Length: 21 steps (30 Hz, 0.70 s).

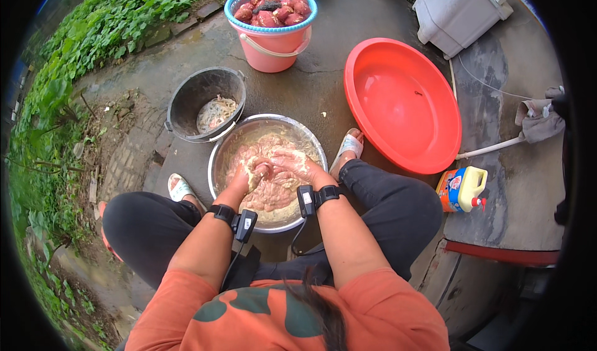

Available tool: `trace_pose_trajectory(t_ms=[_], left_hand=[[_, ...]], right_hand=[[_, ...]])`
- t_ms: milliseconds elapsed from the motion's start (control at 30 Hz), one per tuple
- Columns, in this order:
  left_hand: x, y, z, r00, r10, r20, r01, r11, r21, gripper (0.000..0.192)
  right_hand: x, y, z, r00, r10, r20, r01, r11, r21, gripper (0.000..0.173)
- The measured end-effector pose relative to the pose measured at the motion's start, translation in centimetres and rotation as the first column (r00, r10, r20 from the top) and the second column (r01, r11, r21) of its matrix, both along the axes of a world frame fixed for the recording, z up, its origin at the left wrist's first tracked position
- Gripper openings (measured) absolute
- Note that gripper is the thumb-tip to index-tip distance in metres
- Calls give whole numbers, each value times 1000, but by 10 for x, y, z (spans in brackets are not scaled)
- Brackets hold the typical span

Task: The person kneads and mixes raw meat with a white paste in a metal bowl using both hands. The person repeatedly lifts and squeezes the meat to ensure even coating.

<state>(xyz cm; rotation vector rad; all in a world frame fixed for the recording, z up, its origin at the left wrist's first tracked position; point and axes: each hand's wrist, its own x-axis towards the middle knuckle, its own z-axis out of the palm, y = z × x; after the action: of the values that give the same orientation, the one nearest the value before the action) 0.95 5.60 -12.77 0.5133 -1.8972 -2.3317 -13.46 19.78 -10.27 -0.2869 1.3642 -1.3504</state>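
Observation:
A steel basin (318,153) stands on the ground between my feet. It is filled with soft pink pieces, probably raw meat or offal (270,197), in a pale, floury paste. Over the middle of it my left hand (252,171) is curled, smeared with paste, beside a pinkish lump; whether it grips that lump is unclear. My right hand (295,164) reaches in from the other side with its fingers extended, close to the left fingers, paste on its back. Its palm side is hidden. Each wrist wears a black strap with a small cabled device.
A black bucket (179,111) holding pale scraps touches the basin's far left. Beyond stands a pink bucket (270,55), topped by a blue-rimmed basket (228,13) of red-skinned tubers. At right are a tilted red tub (396,113), a detergent jug (468,188) and a white pipe (489,148).

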Motion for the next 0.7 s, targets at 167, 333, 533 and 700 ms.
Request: trace_pose_trajectory(t_ms=[167,333,533,700], left_hand=[[1,0,4,996,76,42,-80,989,125,20],[5,-4,8,988,131,83,-143,978,155,27],[4,-4,-1,976,149,157,-166,981,104,26],[2,5,13,944,183,274,-288,864,413,24]], right_hand=[[13,-6,3,958,229,-171,-220,973,67,30],[14,-5,5,921,208,-329,-156,972,178,25],[14,-1,0,792,206,-574,-122,976,182,28],[16,-2,-34,580,109,-807,77,979,188,13]])
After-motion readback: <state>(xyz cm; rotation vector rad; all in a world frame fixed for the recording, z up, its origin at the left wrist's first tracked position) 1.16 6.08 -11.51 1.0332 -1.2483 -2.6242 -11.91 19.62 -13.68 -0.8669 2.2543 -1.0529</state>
